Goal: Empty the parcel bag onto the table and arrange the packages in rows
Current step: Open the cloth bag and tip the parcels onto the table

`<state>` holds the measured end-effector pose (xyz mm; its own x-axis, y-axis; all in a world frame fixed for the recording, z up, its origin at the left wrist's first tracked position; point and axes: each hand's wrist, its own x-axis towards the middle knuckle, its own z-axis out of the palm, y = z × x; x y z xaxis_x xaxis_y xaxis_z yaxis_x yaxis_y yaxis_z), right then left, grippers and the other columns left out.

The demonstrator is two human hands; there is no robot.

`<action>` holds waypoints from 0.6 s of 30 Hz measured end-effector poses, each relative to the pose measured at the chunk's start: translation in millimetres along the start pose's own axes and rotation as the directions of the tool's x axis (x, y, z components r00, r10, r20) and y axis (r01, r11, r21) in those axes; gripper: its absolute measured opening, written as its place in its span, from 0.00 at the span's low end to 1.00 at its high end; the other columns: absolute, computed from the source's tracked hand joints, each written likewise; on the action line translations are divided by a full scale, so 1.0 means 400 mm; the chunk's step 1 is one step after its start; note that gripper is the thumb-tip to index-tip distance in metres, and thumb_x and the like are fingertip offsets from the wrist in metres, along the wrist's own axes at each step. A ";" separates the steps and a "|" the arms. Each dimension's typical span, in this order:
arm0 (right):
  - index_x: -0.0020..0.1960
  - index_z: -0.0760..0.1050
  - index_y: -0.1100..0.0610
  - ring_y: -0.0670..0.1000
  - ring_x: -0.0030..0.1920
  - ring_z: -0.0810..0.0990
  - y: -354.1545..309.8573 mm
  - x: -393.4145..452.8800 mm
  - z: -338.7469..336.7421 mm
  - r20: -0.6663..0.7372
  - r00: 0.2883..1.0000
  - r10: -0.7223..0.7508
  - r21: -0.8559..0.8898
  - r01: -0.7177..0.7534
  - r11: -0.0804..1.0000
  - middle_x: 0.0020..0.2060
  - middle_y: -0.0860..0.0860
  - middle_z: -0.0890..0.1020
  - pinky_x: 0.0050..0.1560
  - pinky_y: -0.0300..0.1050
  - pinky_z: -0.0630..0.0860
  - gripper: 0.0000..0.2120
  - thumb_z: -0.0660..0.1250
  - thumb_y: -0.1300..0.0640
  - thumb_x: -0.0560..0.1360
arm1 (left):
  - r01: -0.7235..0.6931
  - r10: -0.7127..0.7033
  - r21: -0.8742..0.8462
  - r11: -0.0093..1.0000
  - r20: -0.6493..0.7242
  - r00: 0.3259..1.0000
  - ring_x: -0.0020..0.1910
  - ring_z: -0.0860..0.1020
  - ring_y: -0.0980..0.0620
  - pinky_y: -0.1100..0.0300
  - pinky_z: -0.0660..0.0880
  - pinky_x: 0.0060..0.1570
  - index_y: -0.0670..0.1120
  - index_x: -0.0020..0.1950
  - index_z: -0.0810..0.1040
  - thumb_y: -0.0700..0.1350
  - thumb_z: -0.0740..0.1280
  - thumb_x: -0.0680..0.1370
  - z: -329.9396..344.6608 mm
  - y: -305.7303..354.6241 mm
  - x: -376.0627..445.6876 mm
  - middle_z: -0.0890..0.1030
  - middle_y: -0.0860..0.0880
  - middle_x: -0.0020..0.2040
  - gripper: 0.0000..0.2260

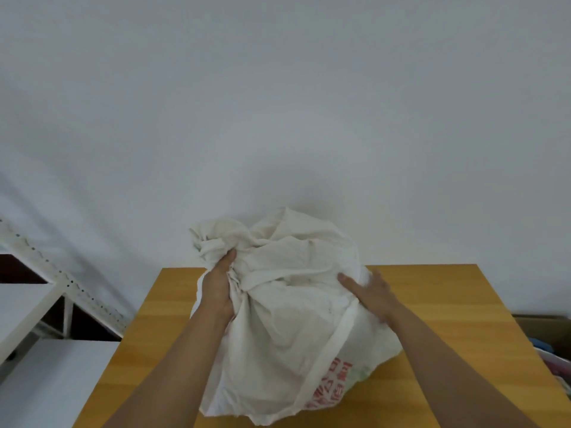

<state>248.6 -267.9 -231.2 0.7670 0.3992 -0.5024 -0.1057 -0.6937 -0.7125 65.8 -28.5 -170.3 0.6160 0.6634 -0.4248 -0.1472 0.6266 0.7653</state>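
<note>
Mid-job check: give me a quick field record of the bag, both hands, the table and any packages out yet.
bag: white cloth parcel bag with red print, bulging, resting on the table
left hand: gripping bunched fabric at the bag's upper left
right hand: laid flat on the bag's right side
table: orange-brown wooden table
packages out: none visible

From my feed, a plain white wall (pixel 278 103) fills the upper half of the view. At the left I see a white metal shelving rack (pixel 61 279) with perforated uprights running diagonally, dark gaps between its levels, and flat white shelf boards (pixel 46 381) below. At the far right edge sits an open brown cardboard box (pixel 553 329), with something blue and other items beside it that I cannot make out.
</note>
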 end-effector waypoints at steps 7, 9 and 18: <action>0.79 0.51 0.51 0.63 0.74 0.61 0.094 -0.043 0.029 0.300 0.916 0.266 0.392 -0.373 0.841 0.77 0.55 0.60 0.69 0.70 0.59 0.63 0.75 0.26 0.56 | -0.046 0.042 0.071 0.996 0.052 0.998 0.55 0.82 0.48 0.55 0.79 0.52 0.40 0.65 0.76 0.49 0.69 0.75 0.036 -0.012 -0.025 0.83 0.43 0.57 0.22; 0.78 0.57 0.51 0.62 0.73 0.64 0.117 -0.055 0.056 0.333 0.907 0.258 0.407 -0.386 0.828 0.75 0.54 0.63 0.69 0.70 0.62 0.60 0.77 0.28 0.55 | -0.073 0.071 0.137 0.988 0.020 0.997 0.59 0.80 0.45 0.55 0.78 0.49 0.39 0.59 0.75 0.45 0.58 0.83 0.060 -0.008 -0.039 0.80 0.40 0.59 0.12; 0.71 0.66 0.51 0.62 0.62 0.74 0.054 -0.021 0.063 -0.069 0.991 0.114 0.630 -0.045 0.775 0.67 0.53 0.73 0.62 0.63 0.73 0.59 0.78 0.28 0.46 | -0.049 0.050 -0.037 0.998 0.046 0.998 0.40 0.85 0.47 0.58 0.80 0.40 0.44 0.41 0.87 0.45 0.55 0.81 0.014 0.026 -0.014 0.86 0.44 0.44 0.22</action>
<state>223.9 -271.2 -254.7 0.7917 0.2755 -0.5453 -0.5155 -0.1779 -0.8382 65.0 -27.9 -157.3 0.6425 0.6747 -0.3633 -0.2052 0.6083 0.7667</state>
